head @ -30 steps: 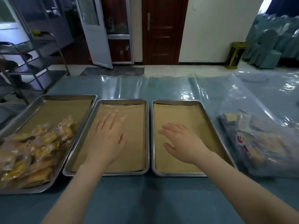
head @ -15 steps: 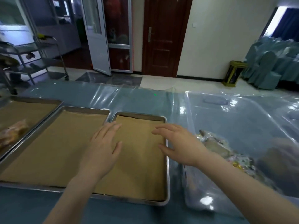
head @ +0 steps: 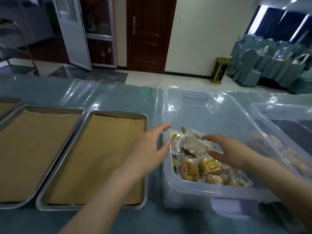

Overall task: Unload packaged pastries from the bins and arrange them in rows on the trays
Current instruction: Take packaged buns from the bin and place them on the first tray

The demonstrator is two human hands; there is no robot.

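Pastries (head: 194, 146) in clear wrappers, brown and yellow.

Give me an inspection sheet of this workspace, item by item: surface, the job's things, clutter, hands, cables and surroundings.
Surface: blue table under clear plastic sheeting.
Job's things: clear bin holding packaged pastries, brown ones and yellow ones; right-hand tray and middle tray, both paper-lined and bare; corner of a third tray at the left edge; second bin on the right, contents blurred.
Clutter: nothing seen.
Hands: left hand open, beside the bin's left wall; right hand open, over the pastries, holding nothing.
Cables: nothing seen.
Surroundings: brown door, open glass door, covered chairs, small floor bin, metal cart.
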